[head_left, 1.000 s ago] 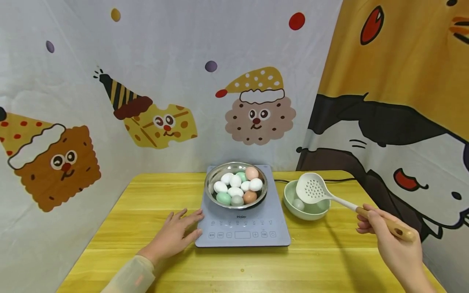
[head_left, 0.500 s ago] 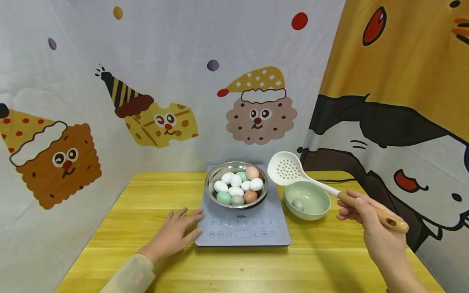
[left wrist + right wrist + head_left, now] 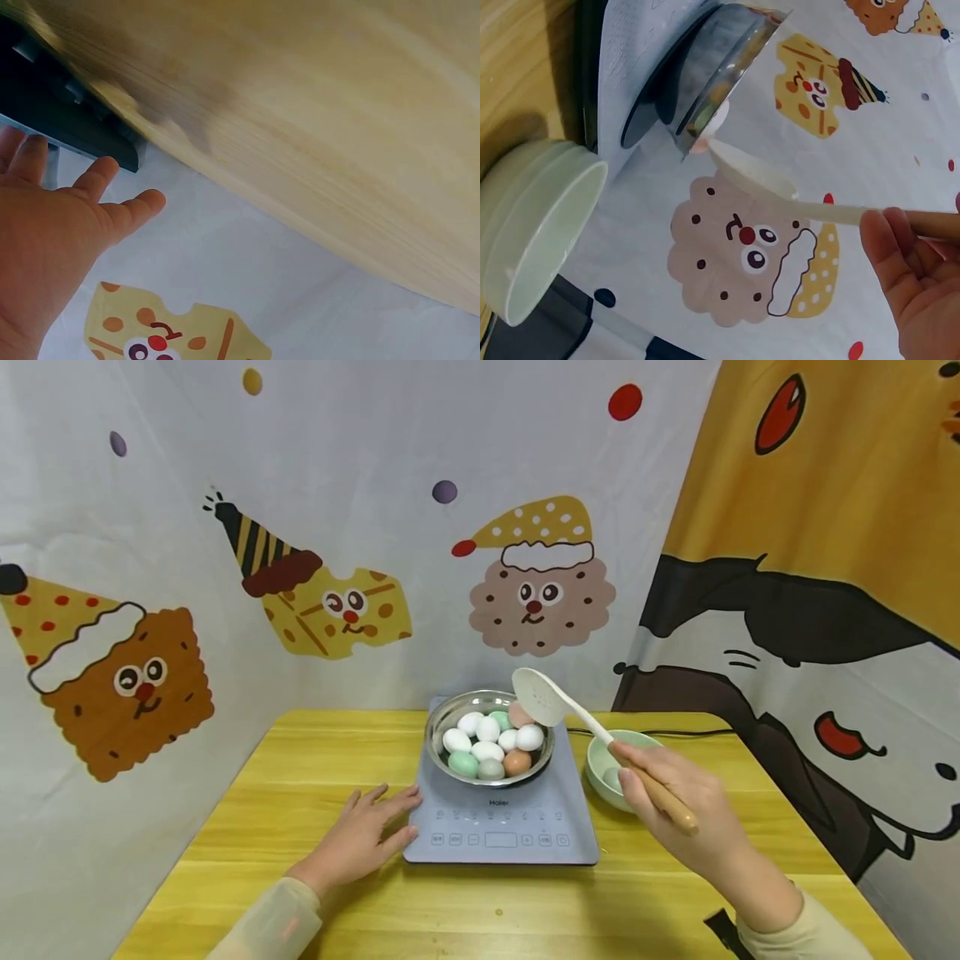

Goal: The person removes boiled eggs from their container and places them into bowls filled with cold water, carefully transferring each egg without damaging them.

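Observation:
My right hand point(image 3: 686, 810) grips the wooden handle of a white slotted spoon point(image 3: 540, 695). The spoon's head is tilted at the right rim of a steel bowl point(image 3: 433, 750), overlapping a pinkish egg in the head view. White, green, grey and brown eggs point(image 3: 487, 752) fill that bowl. It stands on a grey induction cooker point(image 3: 502, 814). My left hand point(image 3: 356, 839) has its fingers spread, fingertips at the cooker's left edge. In the right wrist view the spoon point(image 3: 754, 176) hangs close to the bowl's rim, above the pale green bowl point(image 3: 544, 225).
The green bowl, right of the cooker, holds a pale egg point(image 3: 612, 778), partly behind my right hand. A black cord point(image 3: 690, 732) runs along the back of the wooden table point(image 3: 360, 914). A cartoon-printed curtain point(image 3: 360, 460) hangs close behind.
My right hand has carried the slotted spoon leftward from over the green bowl to the steel bowl's right rim, turning the head downward. My left hand stays at the cooker's edge.

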`<action>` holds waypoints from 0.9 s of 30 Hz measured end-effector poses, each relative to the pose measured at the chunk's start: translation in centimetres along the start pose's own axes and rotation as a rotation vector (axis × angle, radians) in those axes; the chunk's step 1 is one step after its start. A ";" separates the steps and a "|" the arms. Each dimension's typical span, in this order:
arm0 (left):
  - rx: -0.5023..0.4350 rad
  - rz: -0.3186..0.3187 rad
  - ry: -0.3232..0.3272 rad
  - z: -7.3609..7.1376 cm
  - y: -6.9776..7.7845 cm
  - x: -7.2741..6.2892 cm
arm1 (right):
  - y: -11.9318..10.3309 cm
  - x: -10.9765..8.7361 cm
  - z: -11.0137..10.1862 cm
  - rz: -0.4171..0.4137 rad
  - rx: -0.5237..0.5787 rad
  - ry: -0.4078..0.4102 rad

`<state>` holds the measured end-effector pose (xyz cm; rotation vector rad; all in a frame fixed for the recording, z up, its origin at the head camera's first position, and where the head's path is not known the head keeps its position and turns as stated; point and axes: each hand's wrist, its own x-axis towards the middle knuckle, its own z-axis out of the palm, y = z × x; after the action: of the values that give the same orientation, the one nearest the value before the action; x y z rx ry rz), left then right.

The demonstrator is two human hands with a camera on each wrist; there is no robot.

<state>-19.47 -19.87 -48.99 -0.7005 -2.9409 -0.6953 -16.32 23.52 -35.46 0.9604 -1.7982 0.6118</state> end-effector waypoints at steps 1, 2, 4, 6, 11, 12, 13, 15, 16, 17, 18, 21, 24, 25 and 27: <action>0.001 0.001 0.001 0.0 0.0 0.0 | 0.0 0.1 0.0 -0.021 -0.016 -0.012; 0.000 0.000 0.001 0.0 -0.1 0.0 | 0.0 0.2 -0.1 -0.034 -0.020 -0.026; -0.002 0.003 0.007 0.0 -0.2 0.0 | -0.1 0.4 -0.2 -0.058 -0.024 -0.061; -0.001 0.003 0.009 0.0 -0.3 0.0 | -0.1 0.8 -0.6 -0.099 -0.030 -0.114; 0.000 0.005 0.003 0.1 -0.4 0.0 | -0.1 2.4 -1.6 -0.215 -0.008 -0.298; -0.002 0.006 0.003 0.1 -0.4 0.0 | -0.1 2.7 -1.8 -0.220 0.005 -0.335; 0.001 0.006 0.005 0.0 -0.5 0.0 | -0.1 2.9 -2.1 -0.216 0.017 -0.370; 0.001 0.008 0.009 -0.1 -0.5 0.1 | -0.3 3.3 -2.3 -0.186 0.028 -0.434; 0.003 0.008 0.012 -0.1 -0.5 0.1 | -0.3 3.4 -2.4 -0.167 0.032 -0.458; 0.002 0.008 0.012 -0.1 -0.5 0.1 | -0.3 3.4 -2.4 -0.149 0.038 -0.471; 0.002 0.007 0.013 -0.2 -0.5 0.1 | -0.3 3.4 -2.3 -0.129 0.040 -0.480; 0.004 0.010 0.010 -0.2 -0.4 0.1 | 0.2 3.5 -1.8 -0.124 0.055 -0.440; 0.000 0.011 0.007 -0.2 -0.3 0.0 | 1.1 3.7 -1.4 -0.219 0.047 -0.350; 0.002 0.011 0.006 -0.2 -0.3 0.0 | 1.3 3.8 -1.4 -0.242 0.043 -0.323; 0.000 0.015 0.008 -0.2 -0.3 0.0 | 1.6 3.9 -1.6 -0.256 0.036 -0.303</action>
<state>-19.57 -20.19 -48.93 -0.7177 -2.9248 -0.6947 -17.69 24.33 -31.19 1.3404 -1.8874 0.3527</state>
